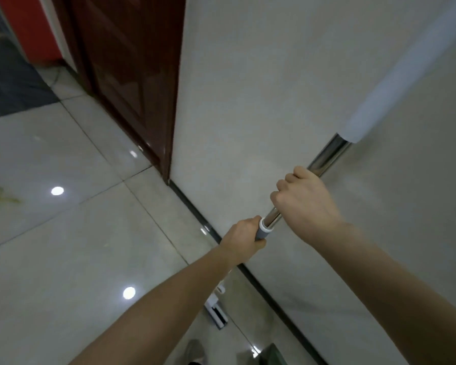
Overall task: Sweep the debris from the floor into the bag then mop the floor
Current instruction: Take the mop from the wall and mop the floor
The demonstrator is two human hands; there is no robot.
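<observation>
A: Hands?
B: Both on the mop pole (327,156). Right hand (304,198) wraps the chrome part, fingers curled round it. Left hand (244,237) grips lower, just below the right, round the grey collar (263,229).

A: Pole position?
B: Slanted. The top end, with a pale sleeve (406,69), runs up past the right hand across the wall (261,101). The lower part goes down behind the left arm.

A: Mop head?
B: White head (216,313) on the floor (63,246), below the left hand, near the dark baseboard (195,206).

A: Debris?
B: Greenish bits (0,197) on the floor, well left of the pole, blurry.

A: Bag?
B: Can't tell.

A: Other stuff?
B: Brown door (127,75) left of the wall, dark mat (8,83) further left. A shoe (195,350) below the mop head.
</observation>
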